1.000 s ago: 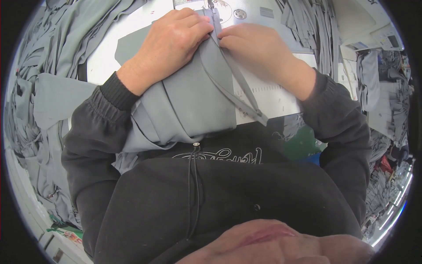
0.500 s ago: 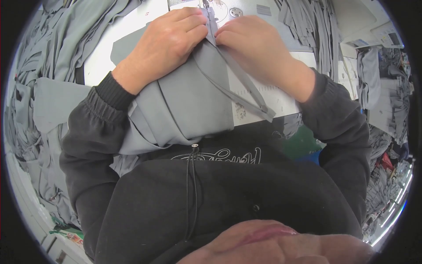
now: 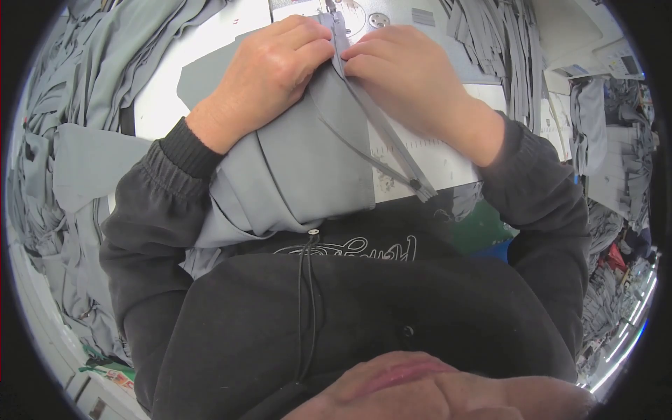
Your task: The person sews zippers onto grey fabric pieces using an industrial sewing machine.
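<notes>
My left hand (image 3: 271,75) is closed at the upper edge of a grey fabric panel (image 3: 318,161), its fingertips beside the zipper. A grey zipper (image 3: 381,133) lies along the panel's edge, its two tapes hanging down to the right and meeting at a dark slider (image 3: 414,184). Across from the left, my right hand (image 3: 406,77) pinches the zipper tape between thumb and fingers. Just beyond both hands, the top of the zipper runs under a sewing machine's presser foot (image 3: 331,8). The fingertips partly hide the cloth they hold.
Piles of grey cloth (image 3: 98,63) fill the left side. Narrow grey strips (image 3: 483,38) hang at the upper right beside a machine body (image 3: 560,31). A white work surface (image 3: 448,157) with a ruler scale lies under the panel, and more cloth is heaped at far right.
The loose zipper tapes have swung closer together and lie straighter, with the slider slightly lower. My right hand has shifted slightly, and the fabric hardly differs.
</notes>
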Action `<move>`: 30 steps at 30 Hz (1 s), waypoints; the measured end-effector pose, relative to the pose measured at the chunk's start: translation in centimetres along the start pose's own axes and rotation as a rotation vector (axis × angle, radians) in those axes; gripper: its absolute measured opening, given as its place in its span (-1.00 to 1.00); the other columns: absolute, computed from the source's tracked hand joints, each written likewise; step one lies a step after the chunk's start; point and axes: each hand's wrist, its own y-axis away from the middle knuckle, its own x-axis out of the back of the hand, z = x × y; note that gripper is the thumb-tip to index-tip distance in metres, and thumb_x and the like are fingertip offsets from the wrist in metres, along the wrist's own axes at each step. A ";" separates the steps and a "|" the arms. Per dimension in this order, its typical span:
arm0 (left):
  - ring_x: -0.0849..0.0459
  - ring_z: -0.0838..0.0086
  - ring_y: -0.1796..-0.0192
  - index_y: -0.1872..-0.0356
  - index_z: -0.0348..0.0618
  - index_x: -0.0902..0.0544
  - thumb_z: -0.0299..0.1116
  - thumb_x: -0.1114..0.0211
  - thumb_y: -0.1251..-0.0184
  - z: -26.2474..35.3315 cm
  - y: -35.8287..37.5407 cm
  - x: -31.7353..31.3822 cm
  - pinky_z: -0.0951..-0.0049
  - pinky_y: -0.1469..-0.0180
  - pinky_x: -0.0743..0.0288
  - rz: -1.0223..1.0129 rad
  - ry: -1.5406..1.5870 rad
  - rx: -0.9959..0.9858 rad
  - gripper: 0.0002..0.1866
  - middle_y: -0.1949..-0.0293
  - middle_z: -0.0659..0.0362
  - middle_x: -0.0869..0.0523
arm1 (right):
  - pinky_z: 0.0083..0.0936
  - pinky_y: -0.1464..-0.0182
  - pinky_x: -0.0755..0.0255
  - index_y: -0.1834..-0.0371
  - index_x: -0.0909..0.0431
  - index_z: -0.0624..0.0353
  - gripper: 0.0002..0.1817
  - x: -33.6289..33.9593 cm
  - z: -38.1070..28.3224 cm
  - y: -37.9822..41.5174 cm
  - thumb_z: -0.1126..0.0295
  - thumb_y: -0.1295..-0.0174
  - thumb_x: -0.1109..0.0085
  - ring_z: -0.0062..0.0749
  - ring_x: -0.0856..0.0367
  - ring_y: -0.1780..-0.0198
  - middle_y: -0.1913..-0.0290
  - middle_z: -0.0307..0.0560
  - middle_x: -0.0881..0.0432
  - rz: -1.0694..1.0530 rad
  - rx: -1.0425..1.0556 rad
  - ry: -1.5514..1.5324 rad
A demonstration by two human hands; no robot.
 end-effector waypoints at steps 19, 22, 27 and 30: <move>-0.54 0.33 0.34 0.38 -0.17 -0.52 -0.78 -0.01 -0.12 0.1 -0.1 0.2 0.45 0.41 -0.45 -0.018 -0.014 0.010 -0.76 0.33 0.20 -0.59 | -0.34 0.22 -0.50 0.56 -0.53 0.07 -0.85 0.2 -0.4 0.1 0.62 -0.03 -0.17 -0.25 -0.64 0.16 0.18 -0.28 -0.72 -0.110 -0.074 0.023; -0.54 0.32 0.34 0.39 -0.17 -0.52 -0.77 -0.01 -0.17 0.1 -0.1 0.1 0.44 0.41 -0.44 -0.019 -0.008 0.013 -0.78 0.34 0.20 -0.58 | -0.35 0.21 -0.50 0.53 -0.56 0.05 -0.85 0.1 -0.4 0.2 0.62 -0.02 -0.18 -0.24 -0.63 0.17 0.19 -0.33 -0.72 -0.092 -0.058 0.002; -0.53 0.34 0.33 0.36 -0.16 -0.52 -0.78 -0.02 -0.11 0.0 0.0 0.1 0.45 0.43 -0.44 -0.016 -0.006 0.009 -0.75 0.34 0.21 -0.58 | -0.37 0.11 -0.49 0.48 -0.61 0.00 -0.85 0.2 -0.4 0.1 0.58 -0.05 -0.17 -0.28 -0.62 0.11 0.14 -0.41 -0.72 -0.121 -0.065 0.019; -0.53 0.31 0.33 0.33 -0.17 -0.53 -0.78 -0.02 -0.10 0.0 0.0 0.0 0.44 0.41 -0.44 -0.017 0.009 0.009 -0.75 0.33 0.19 -0.58 | -0.39 0.13 -0.48 0.47 -0.58 0.01 -0.84 0.4 -0.1 0.0 0.60 -0.07 -0.14 -0.30 -0.61 0.09 0.13 -0.41 -0.71 -0.145 -0.055 0.017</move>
